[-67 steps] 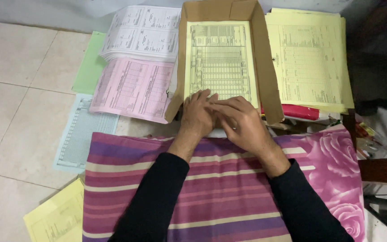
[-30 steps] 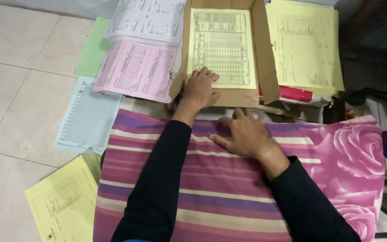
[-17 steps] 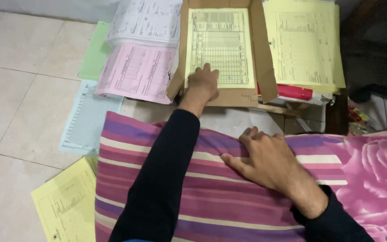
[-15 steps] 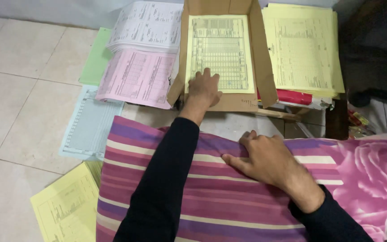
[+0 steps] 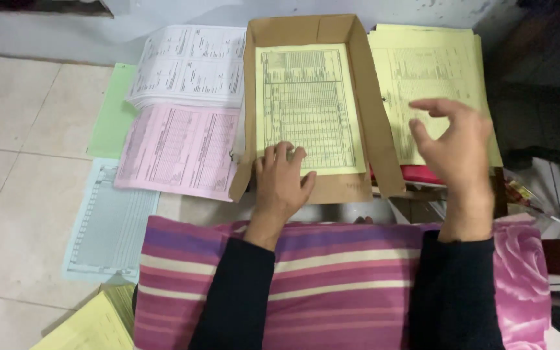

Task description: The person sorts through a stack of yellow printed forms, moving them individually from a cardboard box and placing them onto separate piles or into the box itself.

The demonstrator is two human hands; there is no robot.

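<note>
Change shows mostly in the right hand [image 5: 452,139]: half a second ago it lay flat on the striped pillow [image 5: 332,279], and now it is lifted off and hangs in the air over the yellow paper stack [image 5: 422,71] to the right of the box, blurred by motion. Its fingers are spread and loosely curled, thumb apart from them, holding nothing. The left hand [image 5: 281,178] has stayed where it was, palm down at the near end of the cardboard box [image 5: 374,129], fingertips resting on the lower edge of the yellow form [image 5: 306,97]; it lies flat and grips nothing. Both forearms, in dark sleeves, reach forward over the pillow.

The box is shallow and open-topped, and the yellow form lies flat inside it, nearly filling its floor. To the left of the box, on the tiled floor [image 5: 21,162], lie a white stack [image 5: 189,65], a pink sheet [image 5: 176,149] overlapping it, a green sheet [image 5: 108,110] and a pale blue sheet [image 5: 108,220].
</note>
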